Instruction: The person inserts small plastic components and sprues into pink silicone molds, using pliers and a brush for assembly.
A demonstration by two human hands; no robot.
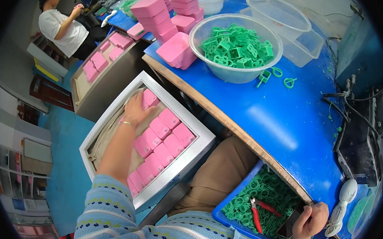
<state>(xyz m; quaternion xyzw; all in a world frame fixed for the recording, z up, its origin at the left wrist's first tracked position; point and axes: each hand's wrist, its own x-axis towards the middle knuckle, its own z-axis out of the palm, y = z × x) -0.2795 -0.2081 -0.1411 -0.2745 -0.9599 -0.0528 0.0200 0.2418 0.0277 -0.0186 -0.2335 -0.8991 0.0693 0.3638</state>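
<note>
My left hand [135, 109] reaches into a white-rimmed box [205, 138] on my left. Its fingers and thumb are around a pink block [149, 99] at the far end of the box. Several more pink blocks [159, 127] lie there in rows, on beige cloth [112, 125]. At the table's near edge, beside a blue bin [235, 194] of green plastic pieces [257, 185], my right hand [310, 220] is closed with its fingers curled. What it holds, if anything, is hidden. Red-handled cutters [256, 215] rest on the green pieces, and a dark object [288, 224] lies close to that hand.
On the blue table [279, 120] stand a clear bowl [196, 47] of green pieces, stacked pink boxes [152, 14] and clear tubs [299, 49]. Cables [363, 99] and a white cord bundle [343, 203] run along the right. A co-worker [65, 28] stands far left, near another box [82, 84] of pink blocks.
</note>
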